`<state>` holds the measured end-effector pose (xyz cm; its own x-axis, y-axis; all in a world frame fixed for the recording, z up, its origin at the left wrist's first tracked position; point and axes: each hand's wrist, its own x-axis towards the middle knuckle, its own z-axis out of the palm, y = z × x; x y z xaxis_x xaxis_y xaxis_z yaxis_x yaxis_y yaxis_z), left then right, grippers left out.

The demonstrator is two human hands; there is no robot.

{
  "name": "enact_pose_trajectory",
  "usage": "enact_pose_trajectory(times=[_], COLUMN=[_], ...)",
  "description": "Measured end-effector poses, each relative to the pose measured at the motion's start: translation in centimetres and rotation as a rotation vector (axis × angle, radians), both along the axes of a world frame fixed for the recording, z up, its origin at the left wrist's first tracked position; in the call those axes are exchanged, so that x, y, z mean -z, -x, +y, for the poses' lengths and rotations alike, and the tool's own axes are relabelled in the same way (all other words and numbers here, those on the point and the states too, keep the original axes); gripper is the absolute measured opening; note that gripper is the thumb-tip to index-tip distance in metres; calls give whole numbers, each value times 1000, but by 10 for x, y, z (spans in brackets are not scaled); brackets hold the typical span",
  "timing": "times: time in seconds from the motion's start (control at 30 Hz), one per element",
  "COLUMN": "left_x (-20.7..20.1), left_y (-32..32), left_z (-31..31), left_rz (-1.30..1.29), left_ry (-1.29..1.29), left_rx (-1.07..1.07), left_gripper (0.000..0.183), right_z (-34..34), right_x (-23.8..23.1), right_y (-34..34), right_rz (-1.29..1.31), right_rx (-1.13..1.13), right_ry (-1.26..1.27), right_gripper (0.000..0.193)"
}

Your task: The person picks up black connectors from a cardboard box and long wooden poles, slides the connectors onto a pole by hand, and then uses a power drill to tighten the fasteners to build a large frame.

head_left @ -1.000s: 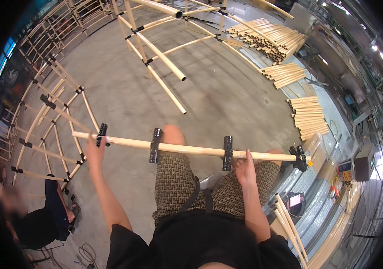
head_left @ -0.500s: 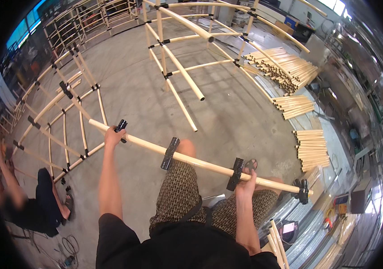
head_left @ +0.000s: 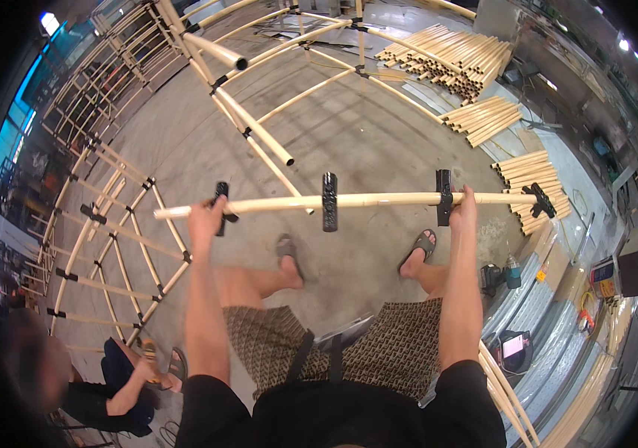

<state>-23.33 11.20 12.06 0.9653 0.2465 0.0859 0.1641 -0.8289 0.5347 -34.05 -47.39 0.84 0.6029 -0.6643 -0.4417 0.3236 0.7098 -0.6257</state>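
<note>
Across the front of me a long cream tube [head_left: 386, 200] is held up nearly level. Several black pipe joints sit along it, among them a middle joint [head_left: 329, 201] and an end joint [head_left: 541, 201] at the right. My left hand [head_left: 205, 221] is closed round the tube by the leftmost joint [head_left: 221, 209]. Near the other end, my right hand [head_left: 465, 210] grips the tube just right of another joint [head_left: 443, 197]. Part of my fingers is hidden behind the tube. The tube's left end sticks out bare past my left hand.
Ahead stands a large tube frame [head_left: 289, 97]; a second frame [head_left: 140, 231] is at the left. A co-worker [head_left: 102, 403] crouches low left, holding a tool [head_left: 149, 352]. Tube stacks [head_left: 446, 56] lie at the right. A teal cordless drill [head_left: 511, 273] rests near metal profiles [head_left: 550, 328].
Both hands have lifted the tube away from my knees, and its right end has risen from a slant to nearly level. The co-worker at the left has shifted, and a tool shows in their hand.
</note>
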Motion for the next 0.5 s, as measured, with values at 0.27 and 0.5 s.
enact_pose_trajectory(times=[0.27, 0.5], left_x=[162, 295], left_y=[36, 25], left_z=[-104, -151], left_rz=[193, 335], left_ry=[386, 598], left_rx=[-40, -364], left_gripper=[58, 65], right_z=[-114, -153], right_x=[99, 134], right_y=[-57, -140], right_rz=[240, 405], right_rx=[50, 53], right_ry=[-25, 70], right_gripper=[56, 50])
